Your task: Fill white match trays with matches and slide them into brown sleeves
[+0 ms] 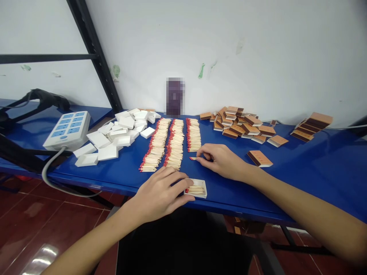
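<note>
My left hand [168,189] grips the left end of a white matchbox tray [203,184] at the table's front edge. Several red-tipped matches [196,190] lie inside that tray. Beyond it, my right hand [215,160] pinches a few matches [193,158], their red heads pointing left. Just behind its fingertips ends the shortest row of matches [194,133]. Two longer rows stretch alongside, a middle row [175,143] and a left row [157,145]. An orange-brown matchbox sleeve [259,158] rests to the right of my right forearm.
White empty trays [107,139] are heaped at left, beside a power strip [67,130] with a grey cable. Matchbox sleeves [243,124] pile up at back right, with a leaning stack [312,126] farther right. A pixelated dark object [175,97] stands against the wall.
</note>
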